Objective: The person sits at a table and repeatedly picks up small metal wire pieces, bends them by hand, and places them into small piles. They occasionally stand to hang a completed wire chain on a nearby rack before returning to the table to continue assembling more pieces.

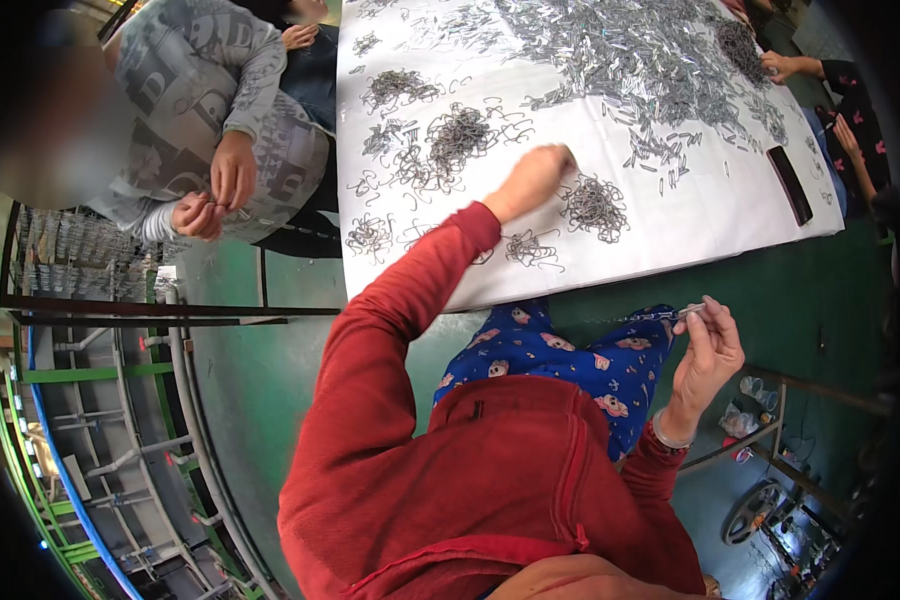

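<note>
Left hand (pixel 535 180): closed, fingertips pinching into a heap of grey bent wire hooks (pixel 594 207) near the white surface's (pixel 710 215) front edge
Right hand (pixel 707 355): off the surface, gripping a small silver metal clip (pixel 689 312)

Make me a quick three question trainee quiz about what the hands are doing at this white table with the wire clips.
1. True or false: the left hand reaches onto the white sheet-covered table.
2. What does the right hand pinch? A) small silvery metal piece B) flat dark rectangular bar
3. Which thing lies nearest the left hand?

Key: 1 true; 2 A; 3 the tangled pile of thin grey wire clips.
</note>
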Demonstrator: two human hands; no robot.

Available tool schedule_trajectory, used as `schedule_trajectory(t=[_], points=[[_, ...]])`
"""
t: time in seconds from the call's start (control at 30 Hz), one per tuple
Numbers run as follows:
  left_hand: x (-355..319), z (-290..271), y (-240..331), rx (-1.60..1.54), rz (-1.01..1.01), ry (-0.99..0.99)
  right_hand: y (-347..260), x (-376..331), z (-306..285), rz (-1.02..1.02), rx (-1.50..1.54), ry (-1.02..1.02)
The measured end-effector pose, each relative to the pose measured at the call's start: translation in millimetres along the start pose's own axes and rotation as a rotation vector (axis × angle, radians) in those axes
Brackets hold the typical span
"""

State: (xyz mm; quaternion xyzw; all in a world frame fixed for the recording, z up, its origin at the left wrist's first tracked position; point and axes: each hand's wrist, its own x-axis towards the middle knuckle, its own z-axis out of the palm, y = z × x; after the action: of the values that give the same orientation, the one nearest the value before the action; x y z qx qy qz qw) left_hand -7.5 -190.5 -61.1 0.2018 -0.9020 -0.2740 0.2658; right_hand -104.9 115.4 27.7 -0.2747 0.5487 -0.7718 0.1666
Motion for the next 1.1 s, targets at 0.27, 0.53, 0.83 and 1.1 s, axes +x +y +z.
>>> schedule_trajectory(t=[0.27, 0.53, 0.83, 1.1], points=[[19, -13, -36, 0.347, -0.055, 0.163, -1, -3, -7, -0.016, -0.026, 0.000], [16, -60, -108, 0.609, 0.135, -0.189, -1, -3, -10, -0.021, -0.030, 0.022], [-3, -36, 30, -0.237, -0.086, 0.058, -1, -3, -7, -0.025, -0.068, -0.017], [-52, 4, 203, -1.011, -0.062, -0.114, -3, -7, 4, 0.030, -0.132, 0.120]])
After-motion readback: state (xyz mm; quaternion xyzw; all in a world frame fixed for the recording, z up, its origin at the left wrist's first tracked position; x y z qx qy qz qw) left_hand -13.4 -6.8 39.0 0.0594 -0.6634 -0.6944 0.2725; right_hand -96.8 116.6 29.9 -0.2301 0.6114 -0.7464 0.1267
